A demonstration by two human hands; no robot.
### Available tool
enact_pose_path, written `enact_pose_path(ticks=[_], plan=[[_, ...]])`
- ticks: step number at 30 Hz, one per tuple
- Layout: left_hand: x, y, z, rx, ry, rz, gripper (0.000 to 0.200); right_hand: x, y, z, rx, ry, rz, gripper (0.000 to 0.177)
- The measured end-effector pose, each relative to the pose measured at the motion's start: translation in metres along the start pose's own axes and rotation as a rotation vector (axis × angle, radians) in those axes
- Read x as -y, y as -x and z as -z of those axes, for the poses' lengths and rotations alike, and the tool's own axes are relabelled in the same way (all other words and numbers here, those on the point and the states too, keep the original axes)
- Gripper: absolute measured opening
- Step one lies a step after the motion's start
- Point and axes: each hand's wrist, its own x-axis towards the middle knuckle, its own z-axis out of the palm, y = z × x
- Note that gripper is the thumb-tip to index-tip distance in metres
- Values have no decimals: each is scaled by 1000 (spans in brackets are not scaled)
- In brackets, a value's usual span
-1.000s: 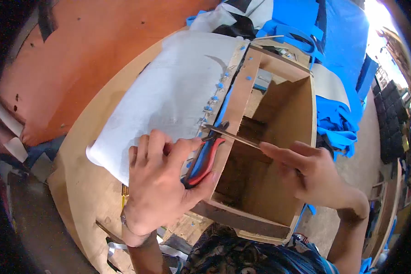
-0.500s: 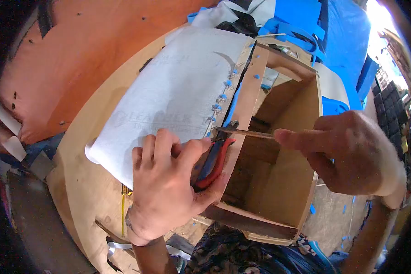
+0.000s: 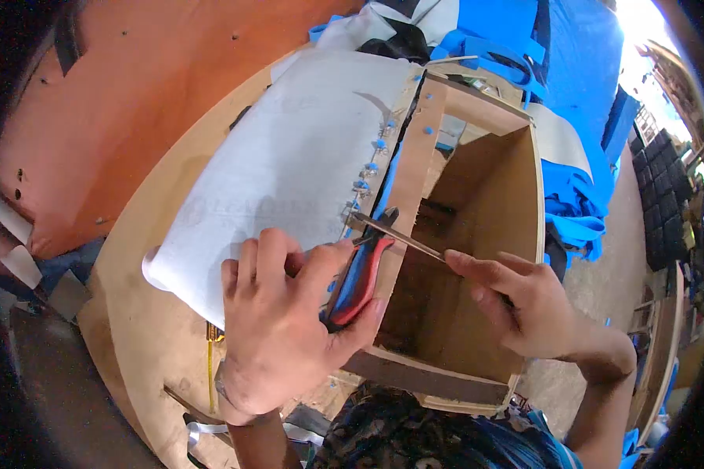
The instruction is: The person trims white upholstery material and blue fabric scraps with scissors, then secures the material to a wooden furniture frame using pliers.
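My left hand (image 3: pixel 281 320) leans on a white fabric-covered panel (image 3: pixel 266 148), fingers bent and spread over its near edge. Red-handled pliers (image 3: pixel 364 285) lie along the panel's edge, their handles in the crook of its thumb and index finger. How firmly they are gripped is partly hidden. My right hand (image 3: pixel 516 301) is closed around a thin metal tool (image 3: pixel 407 238) with its handle end hidden. The tool's tip touches the row of staples with blue scraps (image 3: pixel 360 186), close to the pliers' jaws.
An open wooden box frame (image 3: pixel 481 258) stands right of the panel, on a round wooden tabletop (image 3: pixel 149 336). A yellow-black tool (image 3: pixel 213 334) lies at lower left. Orange sheet material (image 3: pixel 156 94) is behind, blue fabric (image 3: pixel 575 86) at upper right, dark stacked blocks (image 3: pixel 665 195) beyond.
My right hand has moved left and lower, and the metal tool now slants more steeply, its tip still by the staples. My left hand and the pliers barely moved; the view shifted slightly.
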Motion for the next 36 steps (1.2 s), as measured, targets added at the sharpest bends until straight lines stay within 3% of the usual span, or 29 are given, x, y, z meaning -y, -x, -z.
enact_pose_path(ticks=[6, 15, 20, 22, 24, 26, 29, 32, 36], plan=[[-1, 9, 5, -16, 3, 6, 49, 19, -6, 38, 170, 71, -51, 55], [4, 8, -1, -56, 22, -27, 50, 58, -39, 72, 334, 505, 29, 48], [5, 8, -4, -73, 14, -8, 48, 95, -65, 82, 534, 737, -20, 49], [6, 9, -4, -72, 26, 9, 47, 85, -56, 70, 473, 576, -24, 54], [6, 8, -5, -113, 25, -4, 46, 29, -17, 32, 244, 216, 49, 58], [3, 9, -5, -100, 15, -3, 45, 14, 2, 11, 112, 118, -20, 62], [-3, 5, -3, -79, 7, -8, 44, 15, 8, 7, 110, 152, -69, 66], [-2, 7, -3, -97, -2, -23, 44, 3, 5, 2, 13, 0, 38, 65], [-3, 19, -1, -101, 37, -3, 45, 13, 7, 16, 75, -26, -5, 56]])
